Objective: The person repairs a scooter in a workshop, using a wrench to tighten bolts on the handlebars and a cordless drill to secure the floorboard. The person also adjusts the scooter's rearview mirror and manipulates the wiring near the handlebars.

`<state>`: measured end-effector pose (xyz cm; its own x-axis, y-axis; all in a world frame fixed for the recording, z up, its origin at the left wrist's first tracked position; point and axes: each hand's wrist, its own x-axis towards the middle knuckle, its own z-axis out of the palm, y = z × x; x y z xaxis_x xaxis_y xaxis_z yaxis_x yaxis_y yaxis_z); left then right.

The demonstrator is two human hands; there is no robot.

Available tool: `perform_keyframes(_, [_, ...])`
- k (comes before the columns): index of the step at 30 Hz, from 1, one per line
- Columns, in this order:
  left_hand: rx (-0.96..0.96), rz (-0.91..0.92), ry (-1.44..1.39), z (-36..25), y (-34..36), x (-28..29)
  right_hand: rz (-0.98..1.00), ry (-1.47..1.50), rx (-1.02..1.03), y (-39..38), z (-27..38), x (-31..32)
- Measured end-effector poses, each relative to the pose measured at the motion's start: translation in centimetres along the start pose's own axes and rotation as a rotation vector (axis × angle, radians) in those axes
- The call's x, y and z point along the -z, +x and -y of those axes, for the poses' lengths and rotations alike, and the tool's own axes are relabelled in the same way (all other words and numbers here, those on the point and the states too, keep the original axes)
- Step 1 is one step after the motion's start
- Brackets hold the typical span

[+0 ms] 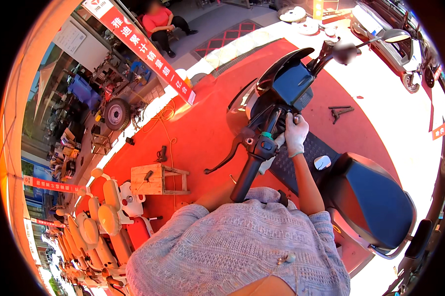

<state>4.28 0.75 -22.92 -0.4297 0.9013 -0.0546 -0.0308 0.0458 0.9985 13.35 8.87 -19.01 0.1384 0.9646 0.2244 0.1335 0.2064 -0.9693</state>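
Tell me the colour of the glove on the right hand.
The right glove is mostly white; it shows best in the head view.

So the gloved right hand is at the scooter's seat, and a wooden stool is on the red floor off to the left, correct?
Not quite: the head view shows the gloved right hand up front by the scooter handlebar, not at the seat. The wooden stool is indeed on the red floor to the left.

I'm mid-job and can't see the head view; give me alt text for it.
A white-gloved right hand is at the front of a dark scooter, near its black display panel; the white-gloved left hand is partly hidden behind the black handlebar. A pale wooden stool stands on red floor covering leftward.
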Motion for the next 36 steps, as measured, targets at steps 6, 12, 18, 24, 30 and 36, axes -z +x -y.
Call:
perform_keyframes(6, [0.223,0.312,-0.813,1.6,1.2,4.5,0.058,0.065,-0.024,0.5,2.0,1.9])
perform_keyframes(12, [0.112,0.232,-0.365,-8.8,1.1,7.2,0.099,-0.142,0.183,2.5,3.0,3.5])
perform_keyframes(18, [-0.235,0.158,-0.043,-9.7,3.4,5.9,0.053,0.156,0.139,3.9,7.2,4.3])
perform_keyframes(24, [0.0,0.171,-0.102,-10.1,1.0,9.7,-0.158,0.205,0.421,4.7,14.2,9.2])
perform_keyframes(30, [0.023,0.266,-0.069,-12.0,0.5,11.2,-0.35,0.357,0.132,4.6,14.5,13.8])
perform_keyframes(36, [-0.035,0.238,0.37,-18.6,-2.7,11.5,-0.163,0.219,-0.294,0.6,1.3,15.7])
